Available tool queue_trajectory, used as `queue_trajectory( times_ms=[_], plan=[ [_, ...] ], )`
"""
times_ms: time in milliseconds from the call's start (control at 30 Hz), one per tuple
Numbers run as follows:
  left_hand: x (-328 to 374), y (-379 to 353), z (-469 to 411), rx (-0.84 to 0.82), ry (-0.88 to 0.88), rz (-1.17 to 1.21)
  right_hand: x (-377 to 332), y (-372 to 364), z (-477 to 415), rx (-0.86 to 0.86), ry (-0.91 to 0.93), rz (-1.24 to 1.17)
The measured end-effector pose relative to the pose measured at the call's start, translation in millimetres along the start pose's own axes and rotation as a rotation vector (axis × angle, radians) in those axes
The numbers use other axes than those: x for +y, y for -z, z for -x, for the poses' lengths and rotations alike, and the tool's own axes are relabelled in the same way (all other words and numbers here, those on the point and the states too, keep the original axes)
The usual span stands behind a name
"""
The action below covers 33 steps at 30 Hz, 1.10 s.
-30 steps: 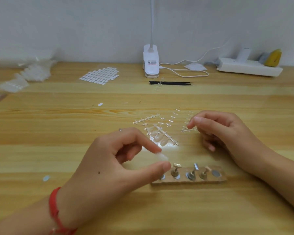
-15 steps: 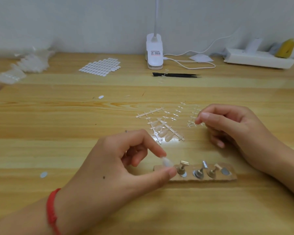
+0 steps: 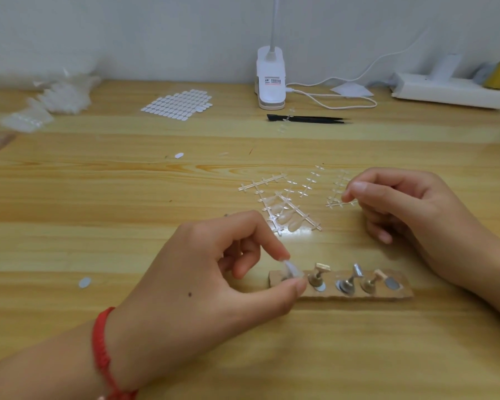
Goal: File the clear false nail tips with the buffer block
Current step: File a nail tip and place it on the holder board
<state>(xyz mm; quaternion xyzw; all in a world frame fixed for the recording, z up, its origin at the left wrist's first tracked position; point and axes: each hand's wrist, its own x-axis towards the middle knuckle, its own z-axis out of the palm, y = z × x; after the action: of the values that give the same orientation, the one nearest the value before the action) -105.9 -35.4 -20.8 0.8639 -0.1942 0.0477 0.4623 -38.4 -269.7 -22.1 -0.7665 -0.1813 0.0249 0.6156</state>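
1. Left hand [image 3: 214, 272] pinches a clear nail tip [image 3: 291, 269] between thumb and forefinger, right at the 9 o'clock end of the holder strip [image 3: 399, 290] on the worktop [image 3: 98, 197].
2. Right hand [image 3: 410, 215], around 1 o'clock from that strip, has its fingers curled and pinches a plastic frame [image 3: 339, 203].

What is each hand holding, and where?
The left hand pinches a nail tip by its edges. The right hand touches a sprue at its end; grip unclear.

Home nail-craft desk, wooden table [image 3: 98, 197], clip lamp [image 3: 271, 79], nail-tip sprues [image 3: 283, 209], power strip [image 3: 451, 90]
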Motion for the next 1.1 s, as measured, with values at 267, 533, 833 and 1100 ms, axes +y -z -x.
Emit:
queue_trajectory(
  times_ms=[267, 533, 833, 1100],
  plan=[
    [1.5, 0.6, -0.3, -0.034, 0.017, 0.018, -1.6, -0.8, 0.5, 0.01, -0.009, 0.034],
    [1.7, 1.0, 0.1, -0.054, 0.035, -0.002, -3.7, -2.4, 0.6, 0.011, -0.012, 0.028],
    [1.9, 0.7, 0.0, -0.071, 0.025, -0.028, -5.1, -3.2, 1.2, 0.022, -0.021, 0.013],
    [0.9, -0.5, -1.1, -0.071, 0.013, 0.019, -3.3, -2.2, 0.8, 0.02, -0.018, 0.028]
  ],
)
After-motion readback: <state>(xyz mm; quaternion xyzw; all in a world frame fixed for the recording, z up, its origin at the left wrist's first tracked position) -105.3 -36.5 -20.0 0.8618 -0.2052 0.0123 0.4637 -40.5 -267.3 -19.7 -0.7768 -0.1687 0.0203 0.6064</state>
